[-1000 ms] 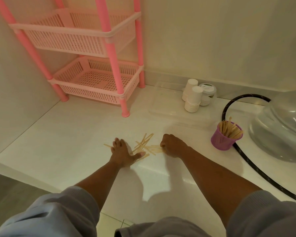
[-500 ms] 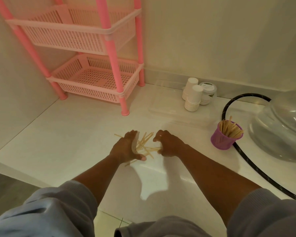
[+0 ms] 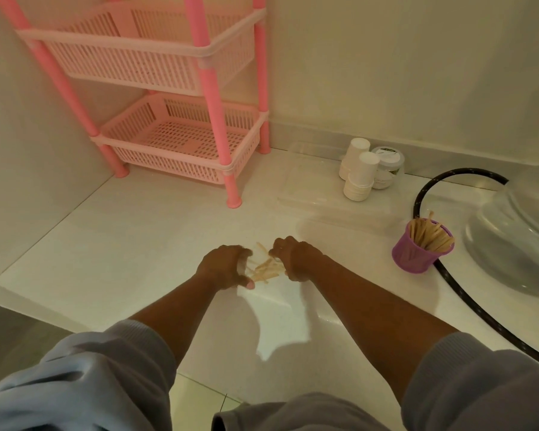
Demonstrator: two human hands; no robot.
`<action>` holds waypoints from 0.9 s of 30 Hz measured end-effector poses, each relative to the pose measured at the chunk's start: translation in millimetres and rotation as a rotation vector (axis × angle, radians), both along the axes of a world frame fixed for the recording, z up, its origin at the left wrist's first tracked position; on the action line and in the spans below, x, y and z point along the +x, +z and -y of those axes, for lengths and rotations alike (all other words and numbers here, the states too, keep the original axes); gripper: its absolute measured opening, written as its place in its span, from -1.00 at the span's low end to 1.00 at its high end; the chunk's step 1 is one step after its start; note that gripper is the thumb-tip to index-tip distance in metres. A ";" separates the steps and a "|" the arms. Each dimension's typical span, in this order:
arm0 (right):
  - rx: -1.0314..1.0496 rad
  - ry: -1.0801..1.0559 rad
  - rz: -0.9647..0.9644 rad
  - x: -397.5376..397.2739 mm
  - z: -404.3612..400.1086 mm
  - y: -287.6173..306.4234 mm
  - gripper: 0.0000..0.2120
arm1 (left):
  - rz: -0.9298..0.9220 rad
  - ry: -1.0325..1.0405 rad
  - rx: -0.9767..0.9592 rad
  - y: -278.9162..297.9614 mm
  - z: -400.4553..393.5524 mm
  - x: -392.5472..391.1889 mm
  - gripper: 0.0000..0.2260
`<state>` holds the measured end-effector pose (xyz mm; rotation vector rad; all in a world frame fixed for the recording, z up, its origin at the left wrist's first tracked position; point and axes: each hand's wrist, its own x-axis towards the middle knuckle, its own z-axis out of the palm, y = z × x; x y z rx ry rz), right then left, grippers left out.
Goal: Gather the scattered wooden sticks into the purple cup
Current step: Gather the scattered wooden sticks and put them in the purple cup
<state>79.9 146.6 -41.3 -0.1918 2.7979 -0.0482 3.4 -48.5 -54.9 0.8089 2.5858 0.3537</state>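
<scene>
Pale wooden sticks, thin and flat, lie in a loose bunch on the glossy white counter, pressed between two hands. The left hand cups them from one side with fingers bent and thumb low against the counter; the right hand has its fingers curled round the bunch's other end. Whether either hand has the sticks fully gripped cannot be told through the blur.

Off to the right, well apart from the hands, stands the purple cup, ribbed and slightly tapered, already holding a fan of the same sticks. A black braided hose curves just beside it, and a clear domed vessel sits beyond. Stacked white paper cups stand near the wall. A pink slotted plastic rack has two basket tiers.
</scene>
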 end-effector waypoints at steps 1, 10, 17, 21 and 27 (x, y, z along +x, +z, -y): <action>0.000 -0.022 -0.025 1.1 -0.9 0.1 -0.54 | 0.020 0.041 0.047 -0.3 -1.1 0.6 -0.29; -0.079 -0.147 0.046 11.3 -23.5 -2.8 -0.67 | 0.077 0.089 0.105 1.9 -14.6 8.0 -0.79; -0.118 -0.182 0.089 17.4 -37.8 -0.4 -0.73 | 0.055 -0.024 0.124 4.0 -23.1 14.8 -0.54; -0.134 -0.180 0.121 20.9 -42.3 -0.8 -0.60 | 0.110 -0.005 0.147 4.6 -31.3 16.0 -0.72; -0.114 -0.216 0.078 26.0 -43.8 0.4 -0.78 | 0.135 0.034 0.106 3.9 -36.9 17.2 -0.81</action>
